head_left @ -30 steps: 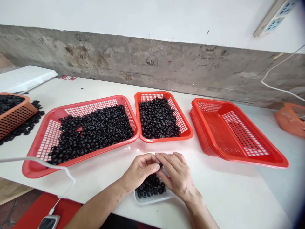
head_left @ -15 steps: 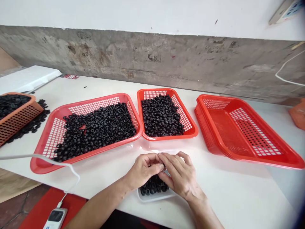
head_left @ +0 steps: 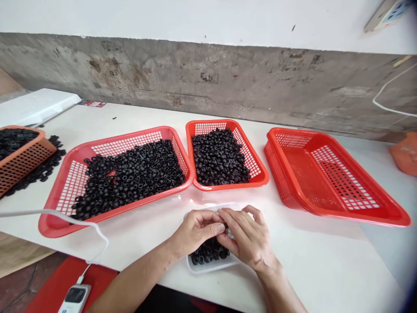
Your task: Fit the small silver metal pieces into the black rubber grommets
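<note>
Closely, a left hand (head_left: pixel 195 232) and a right hand (head_left: pixel 246 238) meet fingertip to fingertip just above a small white plastic tray (head_left: pixel 211 268) of black rings (head_left: pixel 208 253), at six o'clock on a white worktable (head_left: pixel 146 256). The grip is narrow, the fingers curled inward and nearly touching; whatever they pinch is hidden, so what they hold cannot be told. Working this low, right over the tray, looks the sound way to handle pieces so small, since any slip would drop back among the rest. More rings heap a wide red plastic basket (head_left: pixel 48 228) at eleven o'clock and a smaller red basket (head_left: pixel 208 123) at twelve; a third red basket (head_left: pixel 342 216) sits at two. An orange basket (head_left: pixel 22 171) stands at ten, loose rings (head_left: pixel 42 171) spilled beside it.
</note>
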Tool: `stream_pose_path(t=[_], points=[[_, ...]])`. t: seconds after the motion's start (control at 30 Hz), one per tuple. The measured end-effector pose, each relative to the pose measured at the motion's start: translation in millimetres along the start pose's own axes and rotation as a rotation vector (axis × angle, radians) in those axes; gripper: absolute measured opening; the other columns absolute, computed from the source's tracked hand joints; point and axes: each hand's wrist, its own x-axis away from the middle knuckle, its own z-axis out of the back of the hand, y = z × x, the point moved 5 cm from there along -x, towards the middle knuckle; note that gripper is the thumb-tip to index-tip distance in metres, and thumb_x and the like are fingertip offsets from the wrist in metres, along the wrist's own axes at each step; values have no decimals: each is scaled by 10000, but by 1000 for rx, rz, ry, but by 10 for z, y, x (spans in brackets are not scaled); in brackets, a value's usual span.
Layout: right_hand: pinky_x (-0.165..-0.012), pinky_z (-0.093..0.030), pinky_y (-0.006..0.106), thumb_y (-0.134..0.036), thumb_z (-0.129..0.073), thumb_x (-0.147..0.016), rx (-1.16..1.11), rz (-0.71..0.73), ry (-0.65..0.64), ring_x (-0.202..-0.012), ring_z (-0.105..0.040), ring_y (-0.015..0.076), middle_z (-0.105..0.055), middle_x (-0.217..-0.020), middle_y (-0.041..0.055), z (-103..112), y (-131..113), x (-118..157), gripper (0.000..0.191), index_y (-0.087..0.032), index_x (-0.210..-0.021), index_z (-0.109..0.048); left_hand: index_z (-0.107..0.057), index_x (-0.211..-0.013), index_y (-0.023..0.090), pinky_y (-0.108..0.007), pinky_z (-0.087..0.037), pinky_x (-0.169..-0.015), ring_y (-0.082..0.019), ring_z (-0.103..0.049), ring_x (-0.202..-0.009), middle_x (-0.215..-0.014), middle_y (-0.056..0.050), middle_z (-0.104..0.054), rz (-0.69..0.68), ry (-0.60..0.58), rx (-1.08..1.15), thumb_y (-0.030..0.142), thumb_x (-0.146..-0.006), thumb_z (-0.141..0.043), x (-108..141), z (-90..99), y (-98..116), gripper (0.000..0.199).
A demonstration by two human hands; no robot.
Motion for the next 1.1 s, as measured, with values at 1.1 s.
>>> stream_pose_path(t=[1.1], points=[[-910, -472, 420, -327, -624, -1000, -263, 15, -27, -1006, -735, 233, -758, -1112, 156, -46, 60, 87, 460, -100, -1389, -530, -752, -846, 115, -291, -449, -788, -161, -562, -787, -780, -39, -649, 9, -24, 83, 316, -805, -733, 12, -7, 30, 206]])
